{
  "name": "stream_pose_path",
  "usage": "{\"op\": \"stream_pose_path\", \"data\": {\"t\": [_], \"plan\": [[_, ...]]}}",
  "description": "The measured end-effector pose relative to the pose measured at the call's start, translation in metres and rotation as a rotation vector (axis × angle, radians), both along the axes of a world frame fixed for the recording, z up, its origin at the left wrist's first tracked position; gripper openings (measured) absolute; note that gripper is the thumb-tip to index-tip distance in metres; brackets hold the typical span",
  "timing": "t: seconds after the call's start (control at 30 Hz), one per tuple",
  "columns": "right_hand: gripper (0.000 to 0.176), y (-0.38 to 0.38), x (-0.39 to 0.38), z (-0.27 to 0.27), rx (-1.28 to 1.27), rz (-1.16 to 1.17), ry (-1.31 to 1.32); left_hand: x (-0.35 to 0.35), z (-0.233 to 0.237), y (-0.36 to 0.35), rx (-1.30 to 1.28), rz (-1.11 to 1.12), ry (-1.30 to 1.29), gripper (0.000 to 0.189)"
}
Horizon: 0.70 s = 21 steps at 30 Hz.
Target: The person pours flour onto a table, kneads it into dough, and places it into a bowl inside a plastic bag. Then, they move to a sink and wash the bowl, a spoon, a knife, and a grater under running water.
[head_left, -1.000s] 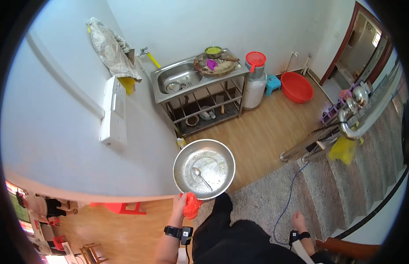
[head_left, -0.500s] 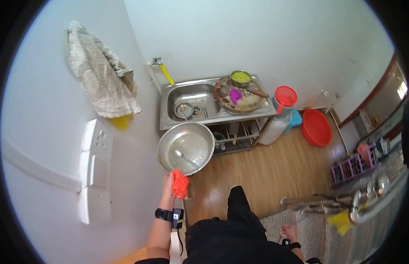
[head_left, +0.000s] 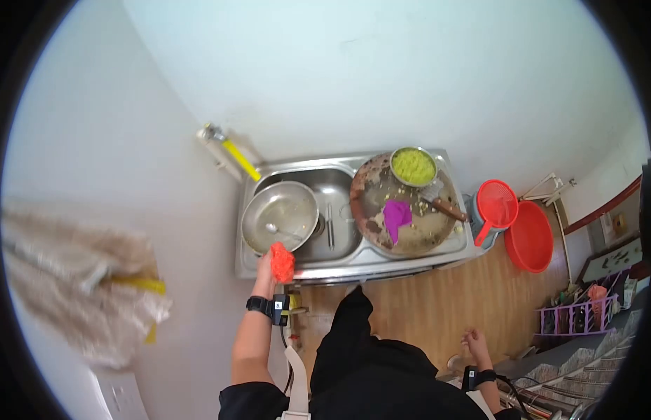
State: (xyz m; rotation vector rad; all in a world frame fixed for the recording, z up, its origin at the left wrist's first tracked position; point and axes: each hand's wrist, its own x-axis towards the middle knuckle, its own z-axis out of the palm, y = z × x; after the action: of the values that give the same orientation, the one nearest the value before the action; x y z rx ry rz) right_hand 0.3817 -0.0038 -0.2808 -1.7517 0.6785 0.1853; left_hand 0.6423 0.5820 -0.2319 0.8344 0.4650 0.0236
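My left hand [head_left: 266, 268] grips the near rim of a wide metal basin [head_left: 280, 201], together with a crumpled orange-red wad [head_left: 282, 263] whose material I cannot make out. A metal spoon [head_left: 273, 228] lies inside the basin. The basin is over the left part of the steel sink [head_left: 339, 182], covering the small bowl there. Low on the right, my right hand [head_left: 474, 341] hangs beside my body, fingers loosely apart with nothing in them.
On the right of the sink, a round chopping board [head_left: 371, 199] carries a bowl of chopped green food [head_left: 413, 166], a purple cloth [head_left: 396, 218] and a cleaver [head_left: 441, 203]. A yellow-hosed tap [head_left: 240, 159] stands left. A red strainer [head_left: 496, 203] and red tub [head_left: 528, 241] are right.
I have stepped closer to the sink. My left hand has carried the basin from in front of the sink to over its left part. My right hand still holds nothing.
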Motion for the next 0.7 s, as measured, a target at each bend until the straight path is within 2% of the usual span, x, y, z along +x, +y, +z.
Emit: {"op": "stream_pose_path", "data": {"t": [0.07,0.1,0.17,0.2,0.27,0.3,0.33,0.4,0.53,0.57,0.67,0.7], "plan": [[0.009,0.002,0.016,0.013,-0.023,-0.168,-0.082,0.031,-0.017,0.008,0.031,0.028,0.142,0.022],[0.009,0.002,0.016,0.014,-0.036,-0.166,-0.074,0.038,-0.014,0.010,0.038,0.013,0.158,0.020],[0.009,0.004,0.023,0.012,0.122,-0.193,0.101,0.055,-0.020,0.011,0.058,0.027,0.188,0.020],[0.009,0.000,0.035,0.014,0.108,-0.184,0.111,0.063,-0.028,0.011,0.096,0.025,0.231,0.020],[0.008,-0.006,0.040,0.010,0.090,-0.081,0.293,0.070,-0.045,0.014,0.090,-0.009,0.266,0.020],[0.010,-0.019,0.045,0.001,0.273,-0.041,0.190,0.073,-0.048,0.014,0.099,-0.017,0.289,0.020],[0.010,-0.011,0.059,0.015,0.273,-0.043,0.198,0.075,-0.051,0.015,0.110,-0.024,0.307,0.020],[0.010,-0.003,0.102,0.046,0.046,-0.101,0.229,0.077,-0.057,0.013,0.146,-0.035,0.356,0.020],[0.012,-0.009,0.182,0.095,-0.008,-0.029,0.139,0.075,-0.066,0.006,0.111,-0.109,0.383,0.019],[0.012,-0.012,0.202,0.108,-0.043,0.028,0.087,0.076,-0.056,0.003,0.082,-0.114,0.366,0.019],[0.015,-0.015,0.272,0.146,-0.097,0.200,-0.029,0.074,-0.067,0.000,-0.015,-0.119,0.330,0.019],[0.016,-0.015,0.292,0.159,-0.122,0.267,-0.086,0.071,-0.053,-0.008,-0.031,-0.095,0.331,0.019]]}}
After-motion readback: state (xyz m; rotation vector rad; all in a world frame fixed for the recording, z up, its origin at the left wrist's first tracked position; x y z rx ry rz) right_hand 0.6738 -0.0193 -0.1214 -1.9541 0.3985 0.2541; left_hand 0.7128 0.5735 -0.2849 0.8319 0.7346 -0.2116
